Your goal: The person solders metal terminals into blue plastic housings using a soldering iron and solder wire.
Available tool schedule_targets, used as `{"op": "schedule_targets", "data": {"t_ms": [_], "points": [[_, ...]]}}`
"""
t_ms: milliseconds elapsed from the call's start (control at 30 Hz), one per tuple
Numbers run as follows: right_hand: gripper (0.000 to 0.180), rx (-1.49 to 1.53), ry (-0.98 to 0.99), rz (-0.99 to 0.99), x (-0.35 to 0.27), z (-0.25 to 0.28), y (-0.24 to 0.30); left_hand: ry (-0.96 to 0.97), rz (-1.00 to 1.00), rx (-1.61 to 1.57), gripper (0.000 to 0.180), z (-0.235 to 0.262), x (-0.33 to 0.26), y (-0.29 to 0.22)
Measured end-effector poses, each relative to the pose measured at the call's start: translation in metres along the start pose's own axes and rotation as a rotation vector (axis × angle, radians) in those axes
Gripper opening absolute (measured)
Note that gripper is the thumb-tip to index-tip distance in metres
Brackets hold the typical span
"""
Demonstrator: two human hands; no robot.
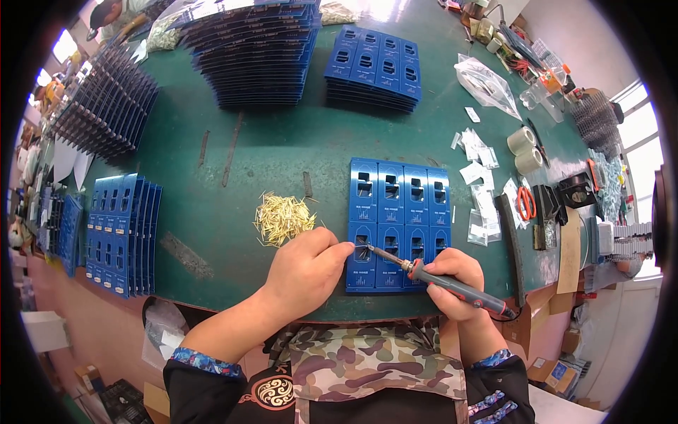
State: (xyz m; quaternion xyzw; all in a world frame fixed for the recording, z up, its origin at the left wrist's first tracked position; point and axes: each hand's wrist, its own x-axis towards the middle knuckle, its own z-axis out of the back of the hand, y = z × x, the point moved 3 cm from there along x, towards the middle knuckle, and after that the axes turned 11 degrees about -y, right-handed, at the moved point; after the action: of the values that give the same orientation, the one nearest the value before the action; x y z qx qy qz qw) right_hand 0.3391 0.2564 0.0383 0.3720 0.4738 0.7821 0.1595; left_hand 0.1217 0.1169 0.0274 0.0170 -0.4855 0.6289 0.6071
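Observation:
A blue circuit board panel [364, 212], split into several units with dark cutouts, lies flat on the green table in front of me. My right hand [455, 283] is wrapped round a grey and red soldering iron [470, 295]. Its metal tip slants left and reaches a cutout in the panel's lower left unit. At that unit's left edge, my left hand [304, 272] is closed in a pinch close to the iron's tip. Whatever sits between those fingertips is too small to make out. Just beyond my left hand lies a heap of thin gold-coloured pins [281, 218].
Tall stacks of blue panels [258, 63] rise at the far side, with a lower stack [371, 74] beside them. More panels [116, 233] stand at the left. On the right are small white packets [480, 177], tape rolls [524, 150], orange-handled scissors [526, 203] and a bottle [547, 85].

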Motion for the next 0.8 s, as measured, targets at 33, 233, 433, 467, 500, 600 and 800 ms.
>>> {"op": "schedule_targets", "data": {"t_ms": [33, 233, 433, 467, 500, 600, 800], "points": [[0.024, 0.000, 0.000, -0.001, 0.001, 0.000, 0.000, 0.005, -0.002, 0.006, 0.022, 0.000, 0.000, 0.000], [0.023, -0.030, 0.016, 0.020, 0.002, -0.001, 0.002, 0.008, -0.006, 0.011, 0.021, -0.001, 0.000, 0.000], [0.024, -0.041, 0.021, 0.028, 0.001, 0.000, 0.001, 0.015, 0.006, 0.004, 0.019, -0.002, 0.001, -0.001], [0.024, -0.015, 0.012, 0.012, 0.000, 0.000, -0.001, 0.016, 0.005, 0.004, 0.019, -0.002, 0.001, -0.001], [0.024, 0.010, 0.003, -0.004, -0.001, 0.001, -0.002, 0.015, 0.005, 0.007, 0.020, -0.001, 0.000, -0.001], [0.024, 0.129, -0.105, -0.083, -0.008, 0.006, -0.005, 0.014, 0.011, 0.002, 0.020, 0.002, -0.002, -0.003], [0.024, 0.083, -0.032, -0.056, -0.010, 0.005, 0.003, 0.025, -0.011, -0.052, 0.021, 0.003, -0.003, -0.008]]}}
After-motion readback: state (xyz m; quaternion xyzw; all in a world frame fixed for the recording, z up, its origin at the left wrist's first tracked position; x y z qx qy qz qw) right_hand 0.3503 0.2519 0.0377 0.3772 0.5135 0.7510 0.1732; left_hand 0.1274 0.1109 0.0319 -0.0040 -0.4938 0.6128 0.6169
